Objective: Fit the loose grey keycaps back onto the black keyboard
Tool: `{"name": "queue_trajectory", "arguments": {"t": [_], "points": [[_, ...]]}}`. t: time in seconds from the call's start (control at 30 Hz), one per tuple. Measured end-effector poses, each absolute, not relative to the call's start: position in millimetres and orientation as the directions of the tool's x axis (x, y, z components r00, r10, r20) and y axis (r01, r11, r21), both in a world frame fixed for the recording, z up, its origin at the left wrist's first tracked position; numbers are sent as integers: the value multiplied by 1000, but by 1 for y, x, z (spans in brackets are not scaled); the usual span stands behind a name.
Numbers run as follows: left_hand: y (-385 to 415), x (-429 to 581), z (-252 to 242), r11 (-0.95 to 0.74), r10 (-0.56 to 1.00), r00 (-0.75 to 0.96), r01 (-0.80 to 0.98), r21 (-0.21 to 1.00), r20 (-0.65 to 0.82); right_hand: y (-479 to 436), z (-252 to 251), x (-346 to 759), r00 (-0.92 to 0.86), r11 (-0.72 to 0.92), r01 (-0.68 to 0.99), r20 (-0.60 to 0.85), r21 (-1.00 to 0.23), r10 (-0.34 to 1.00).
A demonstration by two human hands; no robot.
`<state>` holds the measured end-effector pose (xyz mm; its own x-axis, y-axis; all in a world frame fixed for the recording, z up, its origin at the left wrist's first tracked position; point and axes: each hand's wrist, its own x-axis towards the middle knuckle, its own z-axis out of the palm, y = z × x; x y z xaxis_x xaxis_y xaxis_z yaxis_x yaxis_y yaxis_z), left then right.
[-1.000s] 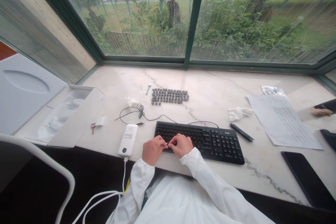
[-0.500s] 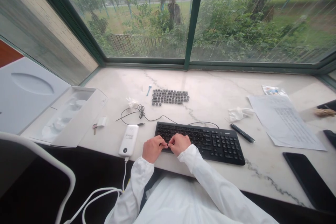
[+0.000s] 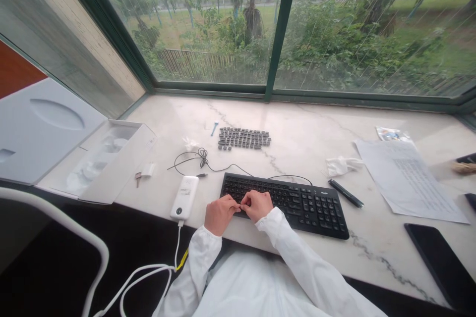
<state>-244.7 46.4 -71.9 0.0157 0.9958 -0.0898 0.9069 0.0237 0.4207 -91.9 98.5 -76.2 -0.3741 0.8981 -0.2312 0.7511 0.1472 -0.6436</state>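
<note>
A black keyboard (image 3: 305, 205) lies on the white marble counter (image 3: 305, 133) in front of me. My left hand (image 3: 220, 214) and my right hand (image 3: 258, 205) rest over its lower left corner. Both have curled fingers, and their fingertips pinch together at one spot. Anything between the fingertips is too small to see. Farther back, several loose dark keycaps (image 3: 243, 138) are laid out in rows. A small blue-tipped tool (image 3: 214, 128) lies just left of them.
A white power bank (image 3: 184, 197) with a white cable sits left of the keyboard, behind it a coiled black cable (image 3: 201, 157). An open white box (image 3: 100, 163) stands at far left. To the right are a black pen (image 3: 345, 193), a crumpled white wrapper (image 3: 342, 164), printed paper (image 3: 405, 178) and a dark phone (image 3: 442, 265).
My hands stay pinched together at the same place on the keyboard. The view has shifted slightly left and up.
</note>
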Motion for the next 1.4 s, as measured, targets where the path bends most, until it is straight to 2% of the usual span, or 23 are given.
{"name": "queue_trajectory", "arguments": {"t": [0.17, 0.27, 0.33, 0.43, 0.57, 0.87, 1.07, 1.27, 1.4], "points": [[28, -256, -77, 134, 988, -153, 866, 482, -1, 80, -90, -78, -375, 312, 703, 40, -639, 926], [20, -259, -80, 133, 986, -165, 861, 490, 22, 67, -96, -71, -433, 476, 687, 216, -549, 875], [17, -257, -82, 114, 989, -146, 866, 488, 27, 60, -97, -69, -524, 588, 663, 274, -463, 807], [16, -254, -85, 97, 990, -135, 874, 476, 46, 53, -98, -69, -607, 673, 648, 293, -356, 739], [17, -253, -85, 117, 978, -184, 877, 466, 102, 50, -98, -71, -610, 673, 673, 284, -308, 740], [28, -258, -77, 140, 951, -255, 861, 488, 177, 48, -102, -74, -589, 650, 686, 276, -327, 760], [75, -262, -66, 146, 930, -290, 856, 496, 227, 49, -100, -74, -575, 639, 681, 278, -357, 769], [165, -274, -63, 226, 950, -288, 903, 366, 123, 43, -87, -73, -646, 711, 575, 308, -406, 699], [213, -285, -68, 207, 975, -221, 939, 274, 20, 42, -91, -69, -647, 707, 537, 313, -460, 695]]}}
